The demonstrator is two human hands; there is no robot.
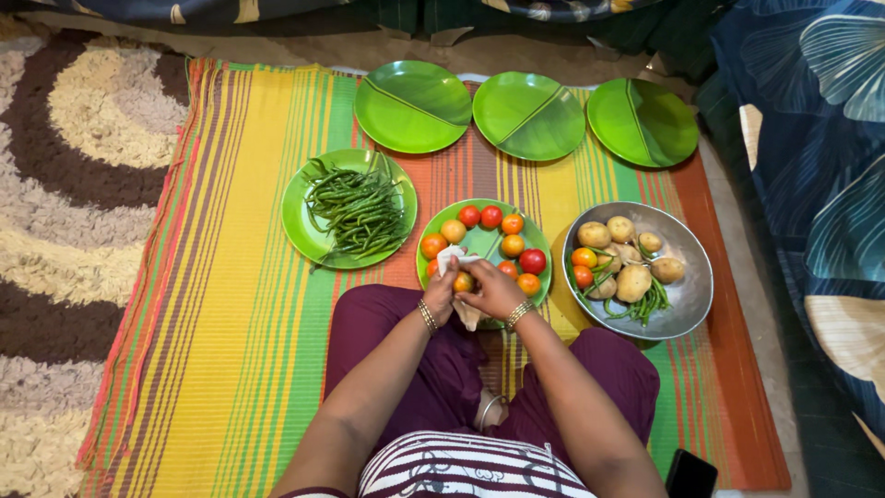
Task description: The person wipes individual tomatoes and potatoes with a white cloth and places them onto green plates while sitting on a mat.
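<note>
Small orange tomato [463,282], pinched between both hands above the near rim of the green plate of tomatoes [482,242]. White cloth [450,259] wrapped partly round it, a loose tail hanging below the hands. Left hand [442,291]: grip closed on the cloth, fingers curled. Right hand [491,289]: grip closed round the tomato, fingertips hidden behind it. Exact contact between cloth and tomato hard to make out. Just left, a green plate of green chillies [351,208]. Right, a steel bowl [687,267] with potatoes, two tomatoes and some chillies. Beyond, three empty green plates [526,116] in a row. All on a striped mat [230,304] on the floor. Dark phone [690,476] cut off at bottom edge.
</note>
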